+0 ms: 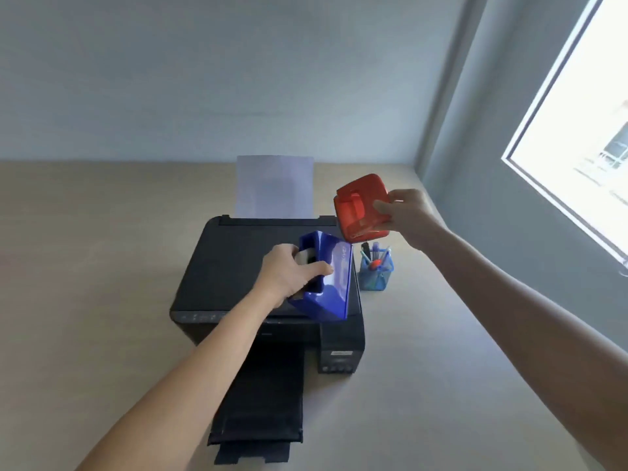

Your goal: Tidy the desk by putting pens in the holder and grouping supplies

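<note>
Pens stand in the blue mesh holder, on the desk just beside the printer. Left hand grips a blue tape dispenser above the printer; right hand pinches a red hole punch above the holder, both likely headed there for grouping.
</note>
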Demonstrator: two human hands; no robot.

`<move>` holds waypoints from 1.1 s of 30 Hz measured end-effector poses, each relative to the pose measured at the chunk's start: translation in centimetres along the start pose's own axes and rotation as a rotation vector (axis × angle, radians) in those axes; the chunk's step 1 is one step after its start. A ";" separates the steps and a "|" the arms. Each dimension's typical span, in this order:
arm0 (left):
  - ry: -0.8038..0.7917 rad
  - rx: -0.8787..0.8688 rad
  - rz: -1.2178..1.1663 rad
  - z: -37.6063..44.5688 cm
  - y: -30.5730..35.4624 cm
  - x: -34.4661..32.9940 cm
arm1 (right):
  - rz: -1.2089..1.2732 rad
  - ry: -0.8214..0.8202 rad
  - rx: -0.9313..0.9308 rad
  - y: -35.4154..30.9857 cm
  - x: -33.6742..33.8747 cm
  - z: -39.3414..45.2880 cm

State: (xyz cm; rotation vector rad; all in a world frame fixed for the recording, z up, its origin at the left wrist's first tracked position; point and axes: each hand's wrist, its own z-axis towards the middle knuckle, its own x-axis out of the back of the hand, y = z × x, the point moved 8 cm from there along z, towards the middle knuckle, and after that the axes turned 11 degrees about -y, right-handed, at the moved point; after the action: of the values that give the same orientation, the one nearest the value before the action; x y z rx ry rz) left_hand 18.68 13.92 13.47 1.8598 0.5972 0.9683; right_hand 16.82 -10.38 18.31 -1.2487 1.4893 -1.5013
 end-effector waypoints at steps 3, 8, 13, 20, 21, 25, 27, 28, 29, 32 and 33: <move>-0.128 0.087 0.027 2.8 0.1 -8.3 | 0.014 0.113 -0.088 3.9 7.8 -0.8; -0.269 0.156 0.202 6.6 -0.9 -19.0 | 0.042 0.241 -0.230 11.2 16.4 -1.8; -0.225 0.278 0.398 10.2 -3.3 -23.1 | 0.033 0.280 -0.371 18.7 19.7 -1.0; -0.079 0.398 0.510 13.3 -7.2 -23.8 | -0.006 0.216 -0.514 26.4 17.6 0.8; -0.070 0.418 0.498 13.1 -7.7 -24.0 | -0.011 0.210 -0.515 26.9 16.9 1.0; -0.051 0.458 0.483 12.9 -8.3 -24.9 | -0.027 0.185 -0.561 28.9 14.8 1.5; -0.054 0.475 0.483 12.9 -8.2 -25.1 | -0.015 0.182 -0.587 29.7 14.1 1.5; -0.052 0.478 0.489 12.9 -8.0 -25.0 | -0.020 0.175 -0.602 29.8 13.8 1.3; -0.060 0.482 0.491 12.9 -8.0 -25.0 | -0.017 0.173 -0.599 30.2 13.6 1.4; -0.091 0.494 0.493 12.8 -8.4 -25.0 | -0.055 0.142 -0.600 29.8 13.2 1.0; -0.105 0.493 0.494 12.7 -8.4 -25.0 | -0.086 0.137 -0.592 29.6 13.2 1.0</move>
State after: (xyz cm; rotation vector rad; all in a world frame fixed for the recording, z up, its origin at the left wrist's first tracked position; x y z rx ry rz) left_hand 14.77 -7.02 -6.58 2.5597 0.3309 1.0918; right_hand 8.92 -26.63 -8.56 -1.5793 2.0899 -1.2550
